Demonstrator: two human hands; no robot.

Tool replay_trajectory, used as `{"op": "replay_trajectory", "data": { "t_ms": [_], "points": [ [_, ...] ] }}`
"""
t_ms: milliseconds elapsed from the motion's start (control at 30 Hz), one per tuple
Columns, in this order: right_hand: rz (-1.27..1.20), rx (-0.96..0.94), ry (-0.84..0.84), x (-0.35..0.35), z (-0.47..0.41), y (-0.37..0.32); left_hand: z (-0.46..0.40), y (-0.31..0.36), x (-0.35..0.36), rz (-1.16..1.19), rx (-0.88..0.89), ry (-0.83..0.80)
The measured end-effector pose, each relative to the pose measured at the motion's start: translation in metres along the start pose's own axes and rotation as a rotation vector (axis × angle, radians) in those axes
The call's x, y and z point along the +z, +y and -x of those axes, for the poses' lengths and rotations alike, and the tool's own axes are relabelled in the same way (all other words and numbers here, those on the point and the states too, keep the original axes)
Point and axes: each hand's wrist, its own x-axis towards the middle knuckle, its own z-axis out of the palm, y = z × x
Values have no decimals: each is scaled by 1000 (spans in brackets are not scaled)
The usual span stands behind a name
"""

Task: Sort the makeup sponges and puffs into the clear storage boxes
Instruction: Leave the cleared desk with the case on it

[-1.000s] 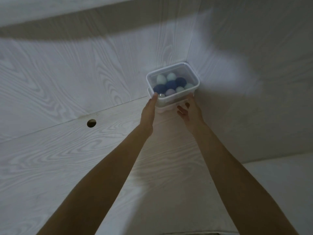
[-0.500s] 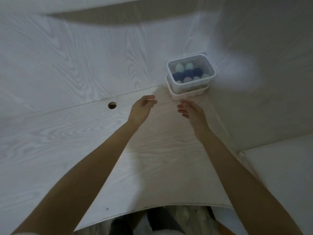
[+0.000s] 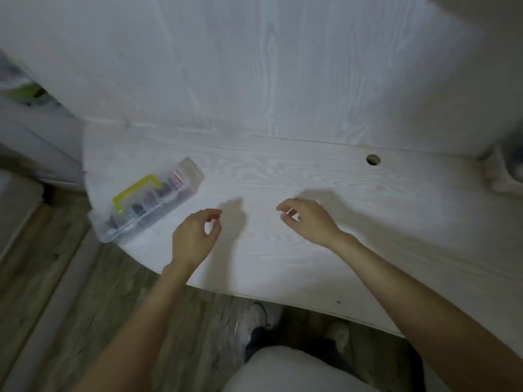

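A clear case with a yellow handle lies at the left end of the white desk, with dark and pink items blurred inside. My left hand hovers just right of it, fingers loosely curled and holding nothing. My right hand hangs over the middle of the desk, also loosely curled and empty. The stacked clear boxes with the sponges show only as a blur at the far right edge.
A round cable hole sits near the desk's back edge. White wood-grain panels rise behind. The desk's curved front edge runs below my wrists, with wood floor and my feet beneath. Blurred furniture stands at the far left.
My view has swung left, away from the stacked boxes in the corner. Both hands have drawn back from those boxes toward the desk's middle. The yellow-handled case has come into view.
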Motion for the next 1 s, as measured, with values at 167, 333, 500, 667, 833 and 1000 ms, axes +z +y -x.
{"op": "replay_trajectory", "data": {
  "t_ms": [167,333,500,667,833,1000],
  "points": [
    [-489,166,-168,76,-87,-76,-15,-113,-49,-39,-129,158],
    [-518,205,-204,134,-151,-133,-51,-183,-66,-220,-257,-126],
    [-639,285,-112,157,-175,-150,-66,-204,-66,-266,-242,-154],
    [-633,283,8,137,-150,-137,-57,-182,-60,-254,-82,-20],
    [-568,227,246,83,-79,-91,-57,-114,-40,-263,199,53],
    [-464,351,472,21,4,-11,-70,0,7,-243,442,-89]
  ]
}}
